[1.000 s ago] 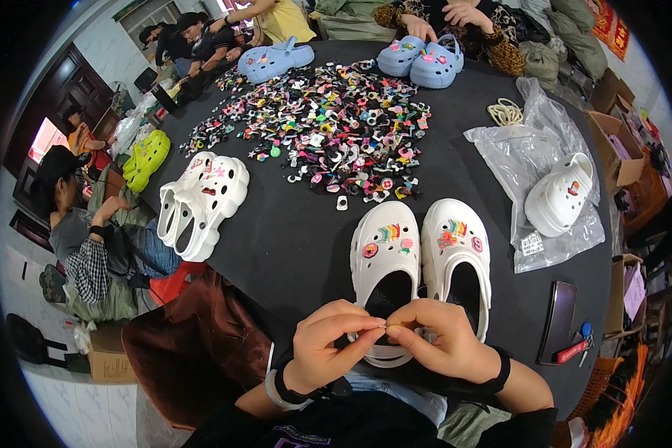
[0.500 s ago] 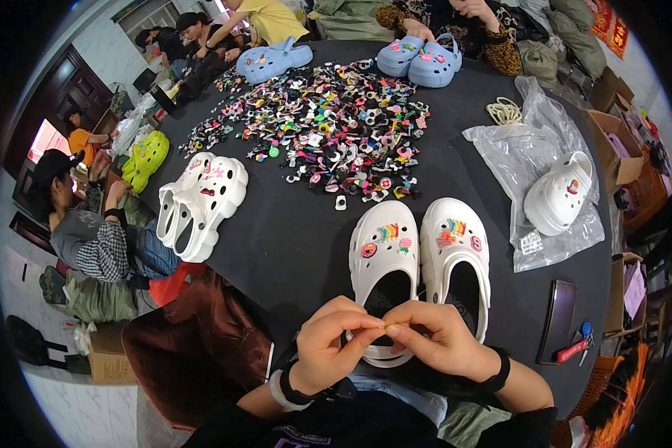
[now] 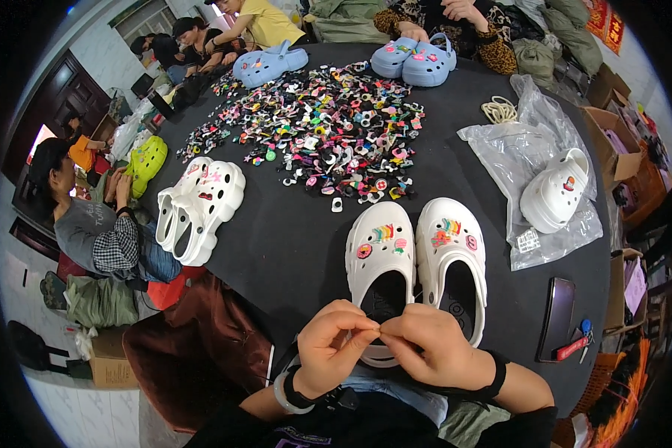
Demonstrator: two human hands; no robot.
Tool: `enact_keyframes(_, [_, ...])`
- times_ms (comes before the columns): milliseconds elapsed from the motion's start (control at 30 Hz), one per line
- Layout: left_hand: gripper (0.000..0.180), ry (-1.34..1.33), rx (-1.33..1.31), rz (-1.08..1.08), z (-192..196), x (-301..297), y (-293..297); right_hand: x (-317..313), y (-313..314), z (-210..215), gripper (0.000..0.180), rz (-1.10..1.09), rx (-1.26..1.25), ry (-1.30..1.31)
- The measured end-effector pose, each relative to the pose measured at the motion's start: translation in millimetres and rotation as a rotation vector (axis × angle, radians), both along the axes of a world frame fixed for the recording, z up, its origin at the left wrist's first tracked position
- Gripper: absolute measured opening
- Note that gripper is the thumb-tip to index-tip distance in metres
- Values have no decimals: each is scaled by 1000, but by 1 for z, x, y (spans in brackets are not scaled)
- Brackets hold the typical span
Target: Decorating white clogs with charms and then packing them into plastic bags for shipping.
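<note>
My left hand and my right hand meet at the fingertips, each in a pinch, over the heel end of a pair of white clogs. Whatever they pinch, if anything, is too small to make out. The left clog carries a rainbow-striped charm and round pink charms on its toe; the right clog has a similar striped charm and pink ones. Both clogs lie side by side, toes pointing away from me. Beyond them spreads a wide heap of small colourful shoe charms.
White clogs stand at left, lime-green clogs behind. Blue clogs sit at the far edge beside a person's hand. At right, a clear plastic bag lies under a white clog, with a phone and keys nearer.
My hands stay pinched together, with the right fingers turned slightly further down. The view has shifted a little. At left, a seated person's hands have moved onto the lime-green clogs.
</note>
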State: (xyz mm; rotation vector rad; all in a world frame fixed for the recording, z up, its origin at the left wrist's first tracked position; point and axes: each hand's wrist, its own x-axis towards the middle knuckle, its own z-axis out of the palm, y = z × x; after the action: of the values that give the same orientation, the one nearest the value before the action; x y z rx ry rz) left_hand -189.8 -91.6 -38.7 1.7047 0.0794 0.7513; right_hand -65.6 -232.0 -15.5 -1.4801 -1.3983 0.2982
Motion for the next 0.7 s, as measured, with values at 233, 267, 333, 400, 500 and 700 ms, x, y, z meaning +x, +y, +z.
enact_keyframes(233, [10, -9, -97, -28, -2, 0, 0, 3, -4, 9, 11, 125, -192, 560])
enact_keyframes(267, [10, -8, -96, -27, -2, -1, -1, 4, -4, 8, 11, 126, -191, 561])
enact_keyframes(333, [9, 12, -127, -19, -3, -3, -1, 5, -3, 7, 12, 169, -202, 566])
enact_keyframes(400, [9, -17, -129, -23, -3, -1, 1, 1, -1, 2, 12, 170, -162, 502])
enact_keyframes(500, [9, -83, -156, -24, -2, 4, 7, 1, -1, 1, 11, 121, -96, 356])
enact_keyframes(700, [6, -231, -392, 37, 9, 5, 28, 32, -20, 27, 11, -244, 0, 369])
